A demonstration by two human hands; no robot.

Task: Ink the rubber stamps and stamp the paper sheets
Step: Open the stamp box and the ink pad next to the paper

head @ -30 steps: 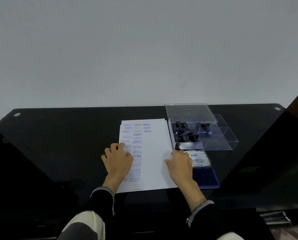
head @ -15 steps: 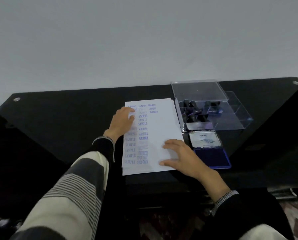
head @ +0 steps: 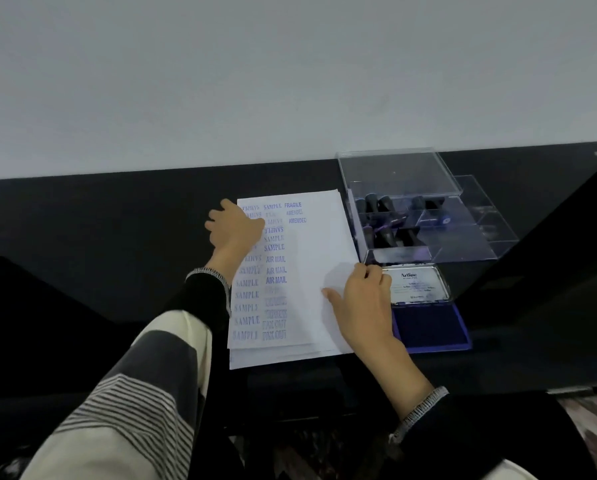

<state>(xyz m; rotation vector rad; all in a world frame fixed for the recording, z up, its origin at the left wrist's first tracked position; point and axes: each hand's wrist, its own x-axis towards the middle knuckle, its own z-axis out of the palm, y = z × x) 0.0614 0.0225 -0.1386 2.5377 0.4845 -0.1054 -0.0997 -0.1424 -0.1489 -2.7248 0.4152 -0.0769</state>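
While both hands [head: 234,230] [head: 362,306] rest on paper sheets [head: 317,258] — ink pad [head: 428,323] beside.

Both hands rest on the stamped paper sheets [head: 310,265] at frame centre: left hand [head: 233,230] upper left, right hand [head: 362,306] lower right. The open ink pad [head: 428,327] lies just right of the right hand, on the black worktop [head: 99,237].

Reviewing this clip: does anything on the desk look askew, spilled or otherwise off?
No spill or damage shows. The paper sheets are fanned unevenly at the near edge, not squared. Several impressions on the top sheet sit upside down or smudged. Left hand rests near its far left corner, right hand on its right edge.
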